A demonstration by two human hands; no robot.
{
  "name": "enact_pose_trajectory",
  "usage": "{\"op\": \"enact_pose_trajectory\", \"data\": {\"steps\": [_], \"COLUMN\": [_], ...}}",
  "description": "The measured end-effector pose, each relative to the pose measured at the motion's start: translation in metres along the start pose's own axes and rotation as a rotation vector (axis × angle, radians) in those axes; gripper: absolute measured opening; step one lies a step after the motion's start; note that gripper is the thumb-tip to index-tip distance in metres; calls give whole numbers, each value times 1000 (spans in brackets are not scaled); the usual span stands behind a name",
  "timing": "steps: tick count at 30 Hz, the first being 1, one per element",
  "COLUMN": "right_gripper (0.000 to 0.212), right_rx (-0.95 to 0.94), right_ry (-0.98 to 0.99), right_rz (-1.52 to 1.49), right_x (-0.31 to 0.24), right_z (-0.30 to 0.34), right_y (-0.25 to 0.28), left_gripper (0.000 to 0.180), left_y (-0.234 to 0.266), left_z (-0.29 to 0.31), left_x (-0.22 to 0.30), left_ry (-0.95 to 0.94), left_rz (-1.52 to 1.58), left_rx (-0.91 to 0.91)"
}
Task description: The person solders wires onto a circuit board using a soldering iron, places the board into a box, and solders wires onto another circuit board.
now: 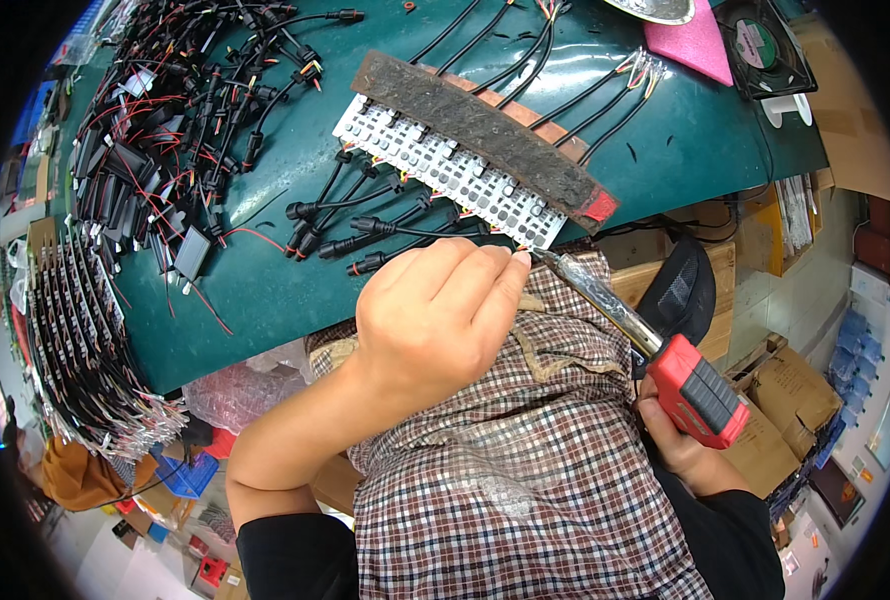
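My left hand [435,310] is closed in a pinch at the lower right end of a white circuit board panel [435,160], its fingertips on a thin wire that they mostly cover. In my right hand [675,440] is a soldering iron [700,390] with a red and black handle and a long metal barrel. Its tip touches or nearly touches the panel's edge beside my left fingertips. A dark, worn bar [475,130] lies along the panel. Black cables with connectors [375,225] run from the panel's near edge, joined by small coloured wires.
A tangled heap of black cables [205,110] covers the green table's left side. A bundle of wired strips [80,330] hangs over its left edge. More stripped cables [605,110] lie beyond the bar. A pink sponge [690,45] and a black fan [765,50] stand far right.
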State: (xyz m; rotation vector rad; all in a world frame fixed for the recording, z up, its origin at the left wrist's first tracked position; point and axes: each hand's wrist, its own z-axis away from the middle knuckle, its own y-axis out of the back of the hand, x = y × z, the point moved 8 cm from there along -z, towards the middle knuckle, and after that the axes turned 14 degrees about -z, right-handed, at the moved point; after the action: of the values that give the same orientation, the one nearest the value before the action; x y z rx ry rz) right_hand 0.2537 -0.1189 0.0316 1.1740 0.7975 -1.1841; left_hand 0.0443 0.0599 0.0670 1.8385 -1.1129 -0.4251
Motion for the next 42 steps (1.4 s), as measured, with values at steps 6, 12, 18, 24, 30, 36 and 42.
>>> {"op": "enact_pose_trajectory", "data": {"steps": [6,12,18,24,30,36,42], "right_gripper": [17,14,15,11,41,40,38], "right_rx": [-37,-10,11,3,186,223,154], "right_ry": [-61,-99,-142,-171,-48,46,45], "right_rz": [29,14,9,-91,-296,-410,-386], "right_x": [0,2,4,6,-9,-24,-21], "right_z": [5,7,6,2,-21,-35,-38], "right_y": [5,7,8,7,5,3,1], "left_gripper": [30,30,30,18,30,31,21], "left_y": [0,1,1,2,1,1,3], "left_z": [0,-2,-2,-2,-2,0,1], "left_x": [1,3,6,7,8,9,9], "left_ry": [-9,-30,-49,-89,-70,-64,-78], "left_rz": [-14,-36,-48,-65,-65,-72,-76], "left_rx": [13,3,-1,67,19,50,66]}}
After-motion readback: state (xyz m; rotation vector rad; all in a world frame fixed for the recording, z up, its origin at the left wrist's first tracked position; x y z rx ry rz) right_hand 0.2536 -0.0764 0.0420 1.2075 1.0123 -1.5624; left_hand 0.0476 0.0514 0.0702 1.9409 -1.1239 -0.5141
